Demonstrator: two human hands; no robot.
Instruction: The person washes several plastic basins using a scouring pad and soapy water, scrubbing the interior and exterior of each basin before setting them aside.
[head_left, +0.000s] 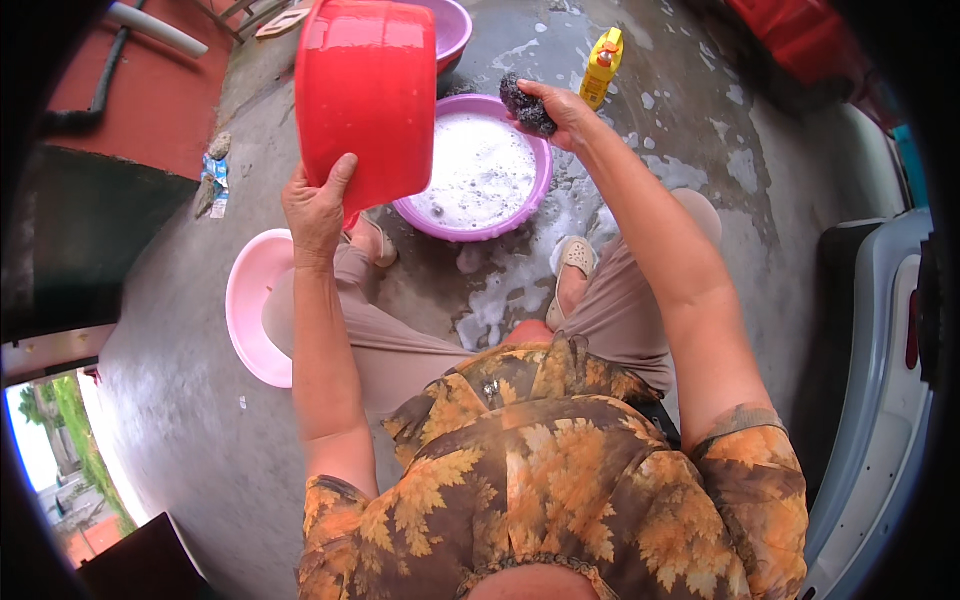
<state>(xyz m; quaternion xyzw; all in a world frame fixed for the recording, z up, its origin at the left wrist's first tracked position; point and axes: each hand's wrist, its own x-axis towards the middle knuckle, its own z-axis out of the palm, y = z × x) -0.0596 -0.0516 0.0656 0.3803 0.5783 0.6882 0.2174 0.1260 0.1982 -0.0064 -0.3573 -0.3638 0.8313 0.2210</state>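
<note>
My left hand (319, 202) grips a red plastic basin (367, 105) by its lower end, with the thumb on the outer wall. The basin is tipped on its side and raised, and its inside is turned out of sight. In my right hand (562, 112) is a dark scouring pad (527, 105) with suds on it. The pad is over the right rim of a purple plastic basin (480, 234), which stands on the floor full of white foam. The red basin hides part of this basin's left side.
A yellow bottle (602, 67) stands on the wet, foam-spotted concrete floor (675, 120). Another purple basin (451, 30) sits at the back, and a pink basin (259, 307) lies by my left knee. Bluish-grey bodywork (870, 390) runs along the right.
</note>
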